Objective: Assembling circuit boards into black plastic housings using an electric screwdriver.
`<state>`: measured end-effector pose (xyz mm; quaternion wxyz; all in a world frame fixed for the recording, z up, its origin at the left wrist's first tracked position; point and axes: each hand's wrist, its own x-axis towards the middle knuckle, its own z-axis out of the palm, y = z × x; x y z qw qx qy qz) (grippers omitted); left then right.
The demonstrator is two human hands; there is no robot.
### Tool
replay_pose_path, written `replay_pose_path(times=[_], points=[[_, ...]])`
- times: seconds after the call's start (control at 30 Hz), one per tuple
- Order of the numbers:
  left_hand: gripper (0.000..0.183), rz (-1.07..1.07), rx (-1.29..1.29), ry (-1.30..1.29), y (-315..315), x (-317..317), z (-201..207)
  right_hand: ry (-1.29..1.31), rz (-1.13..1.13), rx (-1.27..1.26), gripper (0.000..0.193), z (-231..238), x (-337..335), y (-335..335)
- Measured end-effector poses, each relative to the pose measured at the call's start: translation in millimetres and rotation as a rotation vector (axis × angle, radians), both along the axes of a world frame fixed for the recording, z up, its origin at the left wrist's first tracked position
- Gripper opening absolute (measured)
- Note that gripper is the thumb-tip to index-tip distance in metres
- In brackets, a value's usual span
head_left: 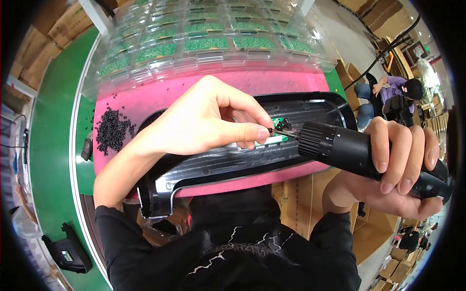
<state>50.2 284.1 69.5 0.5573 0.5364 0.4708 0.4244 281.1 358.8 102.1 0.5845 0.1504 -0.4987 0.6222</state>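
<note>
My right hand (403, 160) is wrapped round a black electric screwdriver (340, 148), whose bit points left. At the bit's tip, my left hand (206, 119) pinches a small black screw (271, 131) between thumb and forefinger. Beneath the fingers, a green circuit board (279, 139) lies inside a long black plastic housing (218, 167); my left hand covers part of the board. Several small black pieces (284, 124) sit on or just over the board, too small to tell which. The housing rests on a pink mat (160, 92).
A heap of small black screws (112, 130) lies on the mat's left side. Clear plastic trays (204, 53) with green boards are stacked at the far side. Another black housing (68, 250) stands at lower left on the green surface (51, 160). A person in purple (395, 89) sits at right.
</note>
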Motion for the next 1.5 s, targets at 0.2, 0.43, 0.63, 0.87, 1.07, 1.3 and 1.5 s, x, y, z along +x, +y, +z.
replay_pose_path(times=[0.2, 0.43, 0.63, 0.87, 1.07, 1.3, 1.5], points=[[0.015, -0.03, 0.041, 0.036, 6, -2, -12, -0.081, 0.062, 0.101, 0.04, -5, -3, 10], [0.009, 0.069, 0.312, 0.528, 15, -9, -30, -0.305, 0.023, -0.02, 0.054, -6, -3, 30], [0.03, 0.01, 0.285, 0.724, 23, -11, -44, -0.511, -0.065, -0.073, 0.061, -43, -19, 65], [0.031, -0.069, 0.091, 0.843, 27, -10, -39, -0.615, -0.179, -0.114, 0.054, -58, -31, 79], [0.021, -0.124, 0.342, 0.759, 31, -17, -53, -0.666, -0.192, -0.097, 0.054, -61, -35, 85], [0.017, -0.18, 0.477, 0.764, 32, -17, -63, -0.755, -0.166, -0.087, 0.052, -57, -41, 86], [0.023, -0.237, 0.314, 0.903, 30, -16, -55, -0.699, 0.068, -0.01, 0.047, -62, -45, 100]])
